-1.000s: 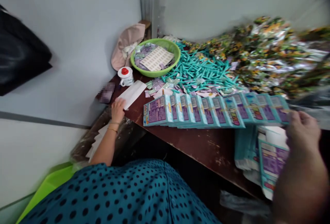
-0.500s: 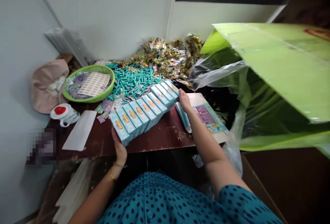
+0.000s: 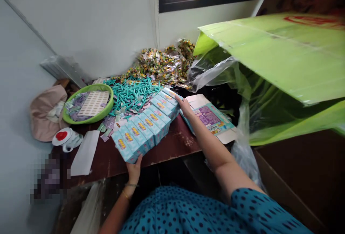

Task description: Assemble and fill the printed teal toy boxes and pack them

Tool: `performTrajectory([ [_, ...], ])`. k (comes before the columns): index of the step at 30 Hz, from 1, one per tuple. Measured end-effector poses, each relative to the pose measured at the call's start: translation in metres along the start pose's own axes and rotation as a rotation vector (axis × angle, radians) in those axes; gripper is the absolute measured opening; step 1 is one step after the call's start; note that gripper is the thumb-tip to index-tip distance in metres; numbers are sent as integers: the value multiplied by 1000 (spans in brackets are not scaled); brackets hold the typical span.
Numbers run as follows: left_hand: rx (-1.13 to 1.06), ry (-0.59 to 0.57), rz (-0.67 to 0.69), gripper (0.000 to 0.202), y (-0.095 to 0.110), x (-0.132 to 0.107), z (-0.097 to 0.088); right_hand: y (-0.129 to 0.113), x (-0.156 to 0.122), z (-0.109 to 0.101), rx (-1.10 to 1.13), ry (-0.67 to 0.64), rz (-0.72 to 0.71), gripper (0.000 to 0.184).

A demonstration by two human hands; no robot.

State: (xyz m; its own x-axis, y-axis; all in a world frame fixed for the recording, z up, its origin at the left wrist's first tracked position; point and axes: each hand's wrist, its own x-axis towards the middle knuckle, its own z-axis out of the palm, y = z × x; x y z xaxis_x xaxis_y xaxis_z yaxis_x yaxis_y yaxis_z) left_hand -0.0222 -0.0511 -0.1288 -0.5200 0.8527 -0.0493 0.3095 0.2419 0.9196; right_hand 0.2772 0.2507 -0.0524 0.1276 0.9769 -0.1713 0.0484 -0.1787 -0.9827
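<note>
The left hand point(image 3: 134, 169) sits at the near end of the row of teal boxes point(image 3: 147, 124), palm turned up towards it and fingers extended against the end box, thumb on its left side. Its wrist bends back below the row, the forearm running down and left from there. The right hand point(image 3: 184, 106) lies flat against the far end of the row (fingers straight and together, nothing gripped). The right forearm stretches along the row's right side, bare to above the elbow.
</note>
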Motion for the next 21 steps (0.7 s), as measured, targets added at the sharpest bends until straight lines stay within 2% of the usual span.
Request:
performTrajectory([
  [2,-8,119,8,60,0,2,-7,-6,-13,5,5,-7,-48,68],
  [4,-17,173,30,61,2,4,-18,-10,-22,4,7,11,-85,65],
  [6,5,125,23,56,5,5,-27,-8,-27,-3,-41,54,-128,64],
  [9,68,-8,-13,51,6,6,-33,5,-27,-16,-161,126,-76,69],
  [11,101,-21,-14,53,7,5,-32,15,-27,-20,-194,139,-54,74],
  [15,109,24,4,61,8,-4,-24,26,-30,-19,-205,166,-180,85],
  [18,92,41,4,61,8,-9,-15,26,-37,-14,-235,156,-187,110],
  [21,49,78,-3,60,12,-2,3,24,-38,-12,-238,103,-157,133],
])
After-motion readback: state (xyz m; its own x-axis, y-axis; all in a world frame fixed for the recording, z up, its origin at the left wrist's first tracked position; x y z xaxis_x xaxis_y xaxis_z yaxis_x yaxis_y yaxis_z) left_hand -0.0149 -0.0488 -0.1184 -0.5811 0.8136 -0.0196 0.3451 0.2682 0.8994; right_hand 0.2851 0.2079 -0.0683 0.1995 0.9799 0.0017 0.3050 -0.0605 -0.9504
